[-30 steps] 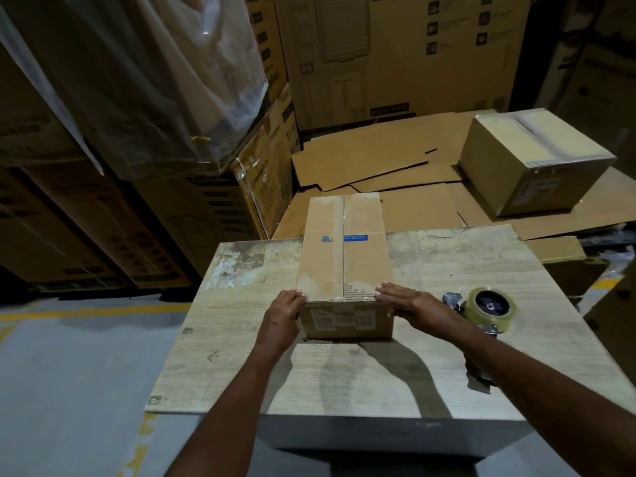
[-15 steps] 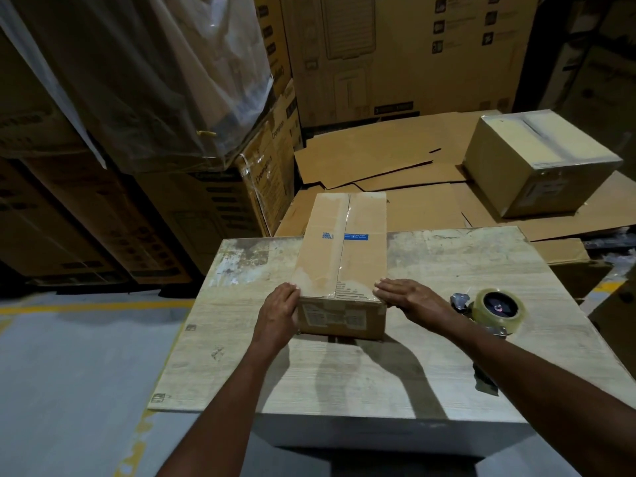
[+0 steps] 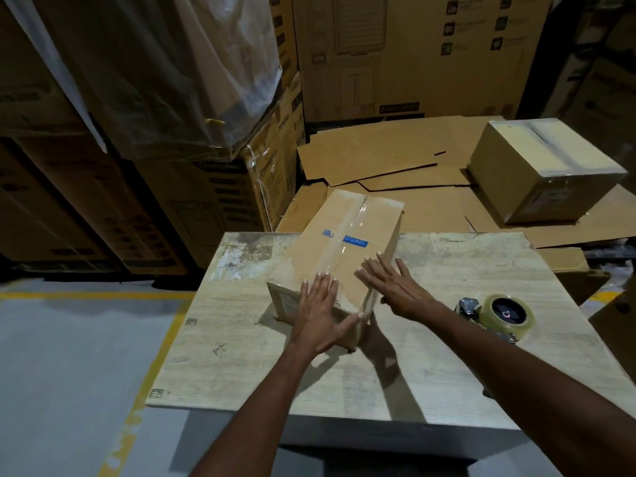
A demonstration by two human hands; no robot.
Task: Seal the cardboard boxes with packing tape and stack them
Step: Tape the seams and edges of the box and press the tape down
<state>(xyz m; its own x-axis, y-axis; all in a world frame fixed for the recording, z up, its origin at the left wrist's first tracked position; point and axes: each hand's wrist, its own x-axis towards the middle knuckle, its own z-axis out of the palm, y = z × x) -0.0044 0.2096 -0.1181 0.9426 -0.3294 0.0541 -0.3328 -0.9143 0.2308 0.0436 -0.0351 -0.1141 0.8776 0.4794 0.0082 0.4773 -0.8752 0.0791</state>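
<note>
A long cardboard box (image 3: 344, 242) with clear tape along its top seam and a blue label lies on the pale wooden table (image 3: 447, 356), turned at an angle with its far end to the right. My left hand (image 3: 318, 313) lies flat over its near end, fingers straight on the top, thumb against the near corner. My right hand (image 3: 392, 287) presses flat with spread fingers on the box's near right edge. A tape dispenser (image 3: 499, 313) with a roll of clear tape sits on the table to the right of my right hand.
A second taped box (image 3: 543, 166) stands on flattened cardboard sheets (image 3: 395, 156) behind the table at the right. Tall stacked cartons (image 3: 413, 53) fill the back, and plastic-wrapped cartons (image 3: 155, 63) the left. Grey floor with a yellow line (image 3: 161, 339) lies to the left.
The box has turned clockwise on the table, its far end swinging right. Both hands moved from gripping its near sides to lying flat on its near top.
</note>
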